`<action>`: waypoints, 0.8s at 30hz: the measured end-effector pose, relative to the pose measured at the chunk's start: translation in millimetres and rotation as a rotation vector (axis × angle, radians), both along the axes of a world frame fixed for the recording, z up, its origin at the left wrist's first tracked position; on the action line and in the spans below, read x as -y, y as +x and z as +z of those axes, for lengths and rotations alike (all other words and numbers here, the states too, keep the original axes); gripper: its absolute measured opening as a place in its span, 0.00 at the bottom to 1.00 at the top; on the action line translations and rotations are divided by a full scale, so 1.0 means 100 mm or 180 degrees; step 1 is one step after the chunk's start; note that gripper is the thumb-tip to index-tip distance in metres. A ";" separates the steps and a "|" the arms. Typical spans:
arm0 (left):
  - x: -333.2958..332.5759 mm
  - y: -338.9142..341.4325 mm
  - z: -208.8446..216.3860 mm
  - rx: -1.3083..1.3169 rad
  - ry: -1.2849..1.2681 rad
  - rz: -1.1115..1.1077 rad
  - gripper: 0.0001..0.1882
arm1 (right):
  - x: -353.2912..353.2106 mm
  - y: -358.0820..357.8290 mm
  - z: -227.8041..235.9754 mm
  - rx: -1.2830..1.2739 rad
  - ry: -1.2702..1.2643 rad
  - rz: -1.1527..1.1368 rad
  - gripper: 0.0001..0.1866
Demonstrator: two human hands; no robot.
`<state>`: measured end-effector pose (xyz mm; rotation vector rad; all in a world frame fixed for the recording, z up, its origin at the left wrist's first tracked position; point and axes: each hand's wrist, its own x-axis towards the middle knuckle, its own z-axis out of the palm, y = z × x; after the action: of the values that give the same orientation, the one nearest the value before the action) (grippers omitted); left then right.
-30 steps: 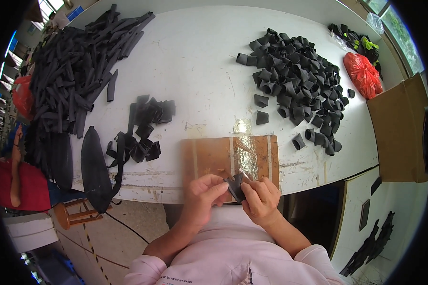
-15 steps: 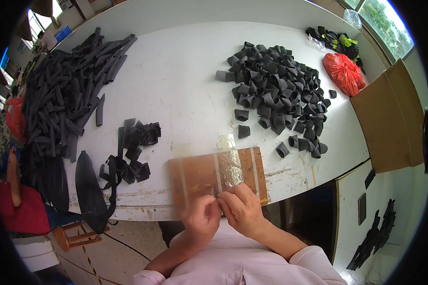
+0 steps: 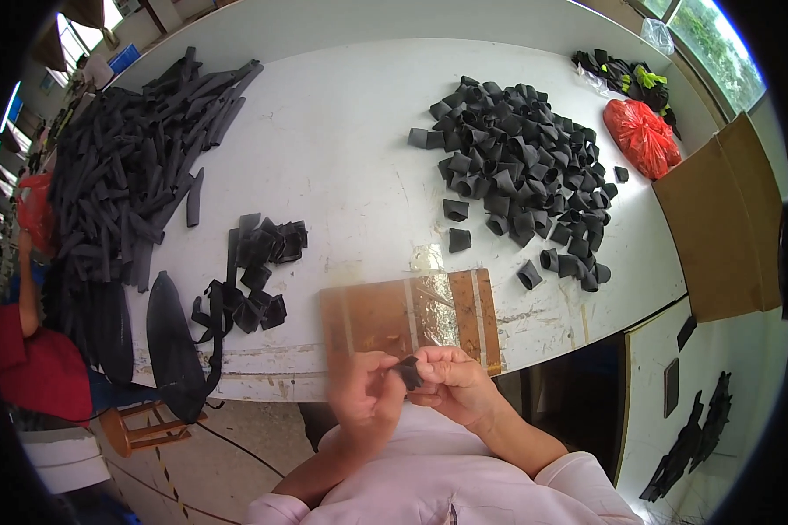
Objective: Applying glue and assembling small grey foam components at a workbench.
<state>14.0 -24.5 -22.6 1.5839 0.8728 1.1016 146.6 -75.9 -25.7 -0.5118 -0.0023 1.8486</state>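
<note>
Between my two hands, just over the near edge of the brown board [image 3: 368,319], is a small black fabric piece [image 3: 408,374]. My right hand [image 3: 457,389] pinches it between thumb and fingers. My left hand [image 3: 365,398], smeared by motion, has its fingers closed at the piece's left side. Clear tape strips run across the board, and a shiny patch of clear film [image 3: 438,311] covers part of it. Left of the board lie black folded pieces and strips [image 3: 263,249]. Beyond it to the right is a heap of short black fabric loops [image 3: 521,149].
Long black strips [image 3: 123,175] are piled at the left, near a dark pointed fabric piece [image 3: 173,350] hanging over the table edge. A red plastic bag [image 3: 641,136] and a cardboard box [image 3: 718,223] stand at the right. Another person's red garment [image 3: 39,367] and a wooden stool [image 3: 140,427] are at lower left.
The small black piece now shows between my fingers, where it was mostly hidden before. My hands have turned and shifted slightly; the whole view has moved a little.
</note>
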 end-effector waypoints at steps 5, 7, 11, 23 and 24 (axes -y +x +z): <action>-0.23 -0.04 0.34 0.2331 -0.3422 -0.0812 0.04 | -0.10 0.10 0.38 0.2875 0.0780 0.0097 0.15; -0.34 -0.06 0.55 0.2907 -0.3764 -0.1482 0.04 | -0.24 0.15 0.66 0.2949 0.1114 0.0112 0.15; -0.42 -0.06 0.50 0.3011 -0.3818 -0.1640 0.07 | -0.55 0.24 0.62 0.2296 0.0627 0.0455 0.15; -0.46 0.04 0.44 0.0505 0.0540 -0.0970 0.11 | -0.29 0.10 0.52 0.5316 0.1900 -0.1378 0.17; -0.44 0.04 0.43 0.0627 0.0396 -0.0891 0.11 | -0.29 0.08 0.53 0.5726 0.2161 -0.1531 0.18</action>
<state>18.1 19.5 20.5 1.6099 0.4435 1.1029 154.9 -47.1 27.0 -1.3195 -1.4719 0.3559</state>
